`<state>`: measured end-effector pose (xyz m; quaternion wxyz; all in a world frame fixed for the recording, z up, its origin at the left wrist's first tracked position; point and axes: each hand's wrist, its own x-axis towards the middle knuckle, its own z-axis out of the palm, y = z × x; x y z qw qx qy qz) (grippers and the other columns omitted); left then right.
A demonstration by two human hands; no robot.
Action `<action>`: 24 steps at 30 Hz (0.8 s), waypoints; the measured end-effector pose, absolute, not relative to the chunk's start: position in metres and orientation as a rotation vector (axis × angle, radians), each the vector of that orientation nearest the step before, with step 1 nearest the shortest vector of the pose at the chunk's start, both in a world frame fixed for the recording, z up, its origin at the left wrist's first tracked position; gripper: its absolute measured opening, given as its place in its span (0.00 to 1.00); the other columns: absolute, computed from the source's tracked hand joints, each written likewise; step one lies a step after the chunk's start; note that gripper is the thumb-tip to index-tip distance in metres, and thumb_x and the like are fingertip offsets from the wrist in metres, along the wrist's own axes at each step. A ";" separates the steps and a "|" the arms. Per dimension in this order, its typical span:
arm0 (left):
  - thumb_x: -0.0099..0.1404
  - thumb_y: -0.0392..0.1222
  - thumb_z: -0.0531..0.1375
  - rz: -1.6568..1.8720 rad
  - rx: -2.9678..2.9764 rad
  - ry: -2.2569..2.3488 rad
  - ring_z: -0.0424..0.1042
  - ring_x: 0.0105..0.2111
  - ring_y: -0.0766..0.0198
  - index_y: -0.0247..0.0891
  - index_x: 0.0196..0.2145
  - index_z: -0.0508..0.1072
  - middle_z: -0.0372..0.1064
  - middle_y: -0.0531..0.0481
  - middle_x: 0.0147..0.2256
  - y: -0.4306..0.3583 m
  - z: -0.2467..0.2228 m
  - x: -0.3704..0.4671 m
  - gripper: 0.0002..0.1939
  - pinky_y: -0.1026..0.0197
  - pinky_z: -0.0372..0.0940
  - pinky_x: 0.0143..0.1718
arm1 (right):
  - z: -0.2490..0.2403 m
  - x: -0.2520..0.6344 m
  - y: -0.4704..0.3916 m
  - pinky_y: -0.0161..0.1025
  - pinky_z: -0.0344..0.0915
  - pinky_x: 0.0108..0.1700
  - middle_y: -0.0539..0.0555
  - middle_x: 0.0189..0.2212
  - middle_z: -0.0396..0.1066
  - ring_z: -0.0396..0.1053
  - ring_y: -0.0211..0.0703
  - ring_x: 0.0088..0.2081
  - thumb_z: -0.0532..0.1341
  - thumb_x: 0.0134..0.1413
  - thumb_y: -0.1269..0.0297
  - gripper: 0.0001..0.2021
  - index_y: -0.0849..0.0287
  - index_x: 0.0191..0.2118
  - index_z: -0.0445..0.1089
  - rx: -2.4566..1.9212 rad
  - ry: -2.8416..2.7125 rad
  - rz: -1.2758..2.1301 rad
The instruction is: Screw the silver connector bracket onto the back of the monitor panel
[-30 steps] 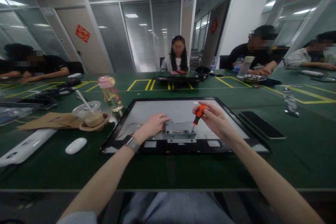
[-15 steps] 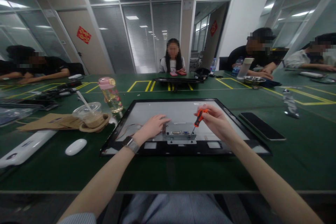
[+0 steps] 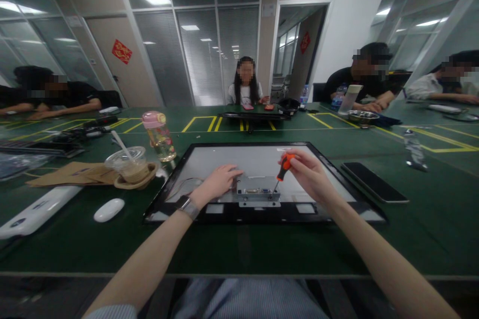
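In front of me a flat display panel (image 3: 262,159) lies on the green table, grey inside a black frame. A metal bracket with connector ports (image 3: 258,191) sits on its near half. My right hand (image 3: 309,172) grips an orange and black screwdriver (image 3: 286,164), tilted, its tip down at the right end of the bracket's port side. My left hand (image 3: 220,182) lies palm down at the bracket's left end with its fingers stretched out. It holds nothing that I can see; its fingertips reach the bracket's left edge.
Right of the panel lies a black phone (image 3: 374,182). To its left stand a pink-lidded bottle (image 3: 159,137) and an iced drink cup (image 3: 129,162), with a white case (image 3: 109,210) nearer me. A dark flat device (image 3: 254,116) lies beyond. Several people sit around the table.
My hands and the screwdriver stay nearly in place, with the handle slightly turned. The person across the table has moved a hand away from the red phone there. The view has shifted slightly.
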<state>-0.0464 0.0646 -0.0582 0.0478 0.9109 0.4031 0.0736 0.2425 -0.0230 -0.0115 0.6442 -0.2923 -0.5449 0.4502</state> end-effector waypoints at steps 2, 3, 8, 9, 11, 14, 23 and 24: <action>0.74 0.34 0.50 0.224 2.767 1.236 0.60 0.68 0.53 0.47 0.66 0.65 0.59 0.45 0.68 0.065 -0.059 -0.047 0.26 0.47 0.56 0.69 | -0.013 0.244 -0.022 0.49 0.71 0.53 0.48 0.38 0.80 0.76 0.45 0.41 0.76 0.50 0.55 0.10 0.43 0.39 0.82 -0.668 -1.249 1.010; 0.75 0.34 0.49 0.224 2.760 1.237 0.60 0.67 0.53 0.47 0.66 0.65 0.59 0.45 0.68 0.065 -0.059 -0.047 0.26 0.47 0.56 0.69 | -0.013 0.244 -0.021 0.49 0.71 0.53 0.48 0.38 0.80 0.76 0.45 0.41 0.75 0.50 0.54 0.10 0.43 0.39 0.82 -0.663 -1.247 1.005; 0.75 0.34 0.49 0.235 2.765 1.219 0.60 0.67 0.53 0.46 0.66 0.65 0.59 0.45 0.68 0.066 -0.060 -0.047 0.25 0.46 0.56 0.68 | -0.010 0.241 -0.023 0.54 0.68 0.58 0.53 0.43 0.81 0.77 0.50 0.46 0.72 0.55 0.51 0.11 0.46 0.42 0.82 -0.637 -1.233 1.024; 0.74 0.33 0.50 0.240 2.772 1.214 0.61 0.67 0.53 0.46 0.66 0.66 0.59 0.44 0.68 0.066 -0.060 -0.047 0.26 0.46 0.57 0.68 | -0.009 0.241 -0.023 0.56 0.66 0.59 0.54 0.45 0.81 0.77 0.51 0.47 0.71 0.55 0.51 0.12 0.47 0.43 0.82 -0.633 -1.240 1.033; 0.74 0.33 0.50 0.243 2.781 1.210 0.61 0.66 0.52 0.45 0.66 0.66 0.60 0.44 0.68 0.066 -0.060 -0.046 0.26 0.46 0.57 0.68 | -0.009 0.240 -0.024 0.57 0.65 0.60 0.54 0.45 0.82 0.77 0.52 0.48 0.71 0.56 0.51 0.13 0.47 0.44 0.81 -0.627 -1.252 1.049; 0.72 0.32 0.51 0.228 2.778 1.227 0.61 0.67 0.52 0.45 0.66 0.66 0.60 0.44 0.68 0.065 -0.059 -0.046 0.27 0.46 0.57 0.68 | -0.010 0.241 -0.025 0.54 0.68 0.58 0.52 0.41 0.82 0.77 0.49 0.45 0.72 0.54 0.50 0.12 0.45 0.43 0.81 -0.642 -1.254 1.052; 0.74 0.33 0.50 0.232 2.789 1.231 0.61 0.67 0.54 0.46 0.66 0.66 0.60 0.44 0.68 0.065 -0.059 -0.046 0.26 0.47 0.58 0.68 | -0.010 0.242 -0.024 0.49 0.71 0.54 0.47 0.36 0.76 0.75 0.43 0.41 0.78 0.43 0.54 0.11 0.44 0.34 0.81 -0.659 -1.219 1.009; 0.73 0.32 0.50 0.234 2.795 1.226 0.62 0.67 0.54 0.45 0.66 0.66 0.60 0.44 0.68 0.065 -0.059 -0.046 0.26 0.48 0.58 0.67 | -0.010 0.242 -0.024 0.49 0.70 0.56 0.47 0.36 0.76 0.75 0.43 0.41 0.78 0.43 0.55 0.10 0.44 0.33 0.81 -0.652 -1.218 1.005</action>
